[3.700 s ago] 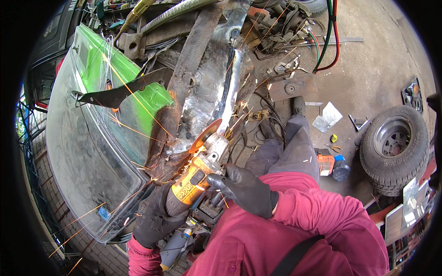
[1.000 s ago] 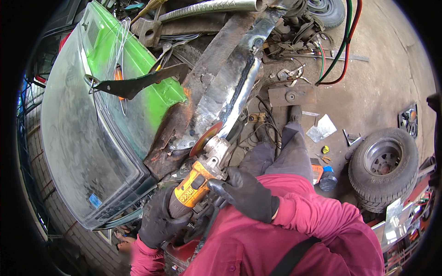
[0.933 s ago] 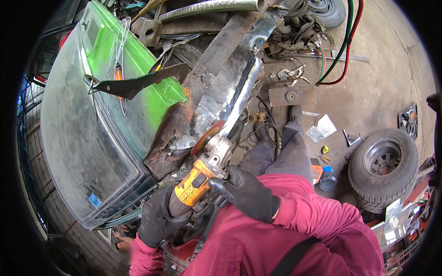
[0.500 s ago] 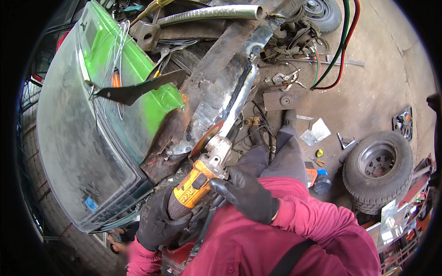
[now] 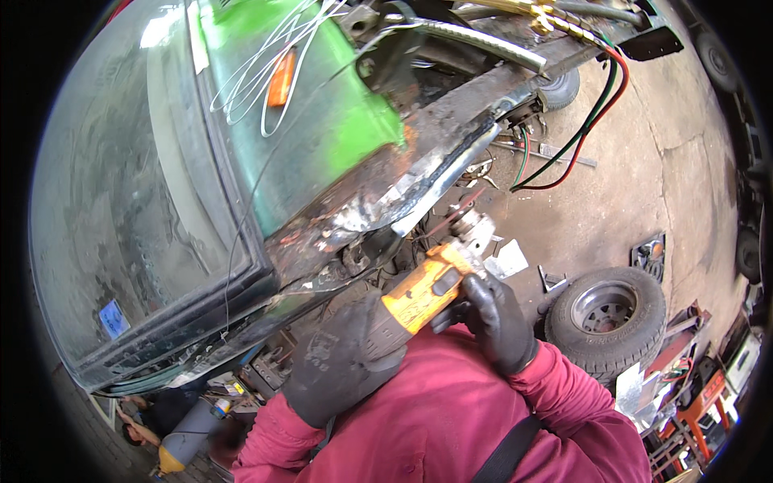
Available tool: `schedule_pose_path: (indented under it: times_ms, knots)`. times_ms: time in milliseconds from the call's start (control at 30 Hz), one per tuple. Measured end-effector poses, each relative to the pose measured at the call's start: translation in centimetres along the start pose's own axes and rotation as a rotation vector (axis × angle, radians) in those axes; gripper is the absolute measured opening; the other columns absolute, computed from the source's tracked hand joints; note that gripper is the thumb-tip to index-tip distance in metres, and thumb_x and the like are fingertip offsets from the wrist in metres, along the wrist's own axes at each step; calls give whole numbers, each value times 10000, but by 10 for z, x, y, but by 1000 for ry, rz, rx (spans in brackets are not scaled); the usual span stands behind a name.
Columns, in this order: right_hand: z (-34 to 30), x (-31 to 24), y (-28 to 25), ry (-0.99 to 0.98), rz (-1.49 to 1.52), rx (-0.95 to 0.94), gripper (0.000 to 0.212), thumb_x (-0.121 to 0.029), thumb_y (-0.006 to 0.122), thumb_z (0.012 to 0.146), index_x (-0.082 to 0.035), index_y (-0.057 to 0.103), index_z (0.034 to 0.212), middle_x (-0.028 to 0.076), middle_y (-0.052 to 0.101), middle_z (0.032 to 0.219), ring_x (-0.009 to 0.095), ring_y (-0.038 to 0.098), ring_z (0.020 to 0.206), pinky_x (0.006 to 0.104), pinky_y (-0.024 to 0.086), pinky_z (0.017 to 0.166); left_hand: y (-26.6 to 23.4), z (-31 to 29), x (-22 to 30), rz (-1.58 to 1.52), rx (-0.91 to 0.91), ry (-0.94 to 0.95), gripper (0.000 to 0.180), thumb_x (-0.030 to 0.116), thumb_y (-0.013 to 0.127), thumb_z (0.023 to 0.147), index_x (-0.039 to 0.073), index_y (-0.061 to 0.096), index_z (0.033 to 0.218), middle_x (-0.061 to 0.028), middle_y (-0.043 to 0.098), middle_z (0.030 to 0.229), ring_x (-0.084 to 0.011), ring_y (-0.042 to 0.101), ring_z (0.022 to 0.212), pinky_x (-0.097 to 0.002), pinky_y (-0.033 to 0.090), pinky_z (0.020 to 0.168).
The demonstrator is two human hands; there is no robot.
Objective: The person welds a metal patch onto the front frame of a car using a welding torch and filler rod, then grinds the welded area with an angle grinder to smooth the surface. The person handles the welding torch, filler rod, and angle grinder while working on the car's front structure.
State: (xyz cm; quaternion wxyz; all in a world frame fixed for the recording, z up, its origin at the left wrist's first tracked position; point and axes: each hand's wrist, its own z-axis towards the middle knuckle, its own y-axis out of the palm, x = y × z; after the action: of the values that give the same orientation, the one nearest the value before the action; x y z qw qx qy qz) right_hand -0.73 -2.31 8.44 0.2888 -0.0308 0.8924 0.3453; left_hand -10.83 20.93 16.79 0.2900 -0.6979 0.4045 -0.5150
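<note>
An angle grinder with a yellow body and a thin reddish disc is held in front of my chest. My left hand, in a black glove, wraps round its dark rear end. My black-gloved right hand has its fingers curled at the grinder's side, just behind the metal head; the glove hides exactly where they grip. The disc stands apart from the rusty metal rail of the vehicle body. Beside that rail lies a green painted panel.
Left is the dusty windscreen. Wire coils and an orange handle lie on the panel. Red and green hoses hang at the upper right, above a loose wheel. A person is low left, near a grey gas cylinder.
The grinder has come away from the metal edge toward my chest, both hands with it. My view has shifted, and the dark bracket over the green panel no longer shows there.
</note>
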Motion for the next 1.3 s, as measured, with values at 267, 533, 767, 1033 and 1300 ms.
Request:
schedule_pose_path:
  times_ms: [267, 533, 767, 1033, 1300]
  knots:
    - [-4, 20, 7, -45, -165, 90, 569, -448, 436, 1172, 41, 488, 1460, 171, 660, 1238, 277, 738, 926, 422, 613, 881, 21, -20, -23, -160, 57, 57, 884, 420, 869, 876, -59, 508, 1525, -293, 673, 1321, -429, 695, 1185, -492, 565, 1002]
    - [3, 19, 19, -49, -167, 85, 554, -445, 459, 1167, 47, 518, 1416, 184, 692, 1163, 282, 747, 911, 421, 621, 857, 9, -15, -24, 12, 69, 103, 881, 402, 836, 895, -79, 468, 1535, -268, 682, 1242, -391, 734, 1007, -467, 619, 779]
    - [17, 23, 25, -21, -100, -27, 509, -364, 452, 1178, 45, 447, 1480, 195, 707, 1218, 263, 764, 920, 367, 641, 844, -19, -10, -23, -43, -106, -96, 857, 432, 844, 888, -53, 519, 1515, -266, 692, 1232, -405, 726, 1055, -482, 599, 867]
    - [34, 37, 38, 29, 110, -70, 401, -332, 637, 1119, 17, 602, 1315, 44, 714, 1059, 78, 665, 773, 273, 594, 691, -53, 1, -9, 30, -247, -311, 858, 337, 910, 779, 14, 565, 1496, -248, 693, 1333, -421, 696, 1213, -481, 546, 1041]
    - [37, 33, 36, 167, 215, -148, 396, -339, 698, 1087, 16, 610, 1238, 31, 680, 945, 75, 600, 787, 268, 517, 685, -62, 13, -9, 86, -273, -341, 847, 289, 937, 743, -4, 596, 1460, -228, 716, 1316, -374, 719, 1213, -468, 554, 1043]
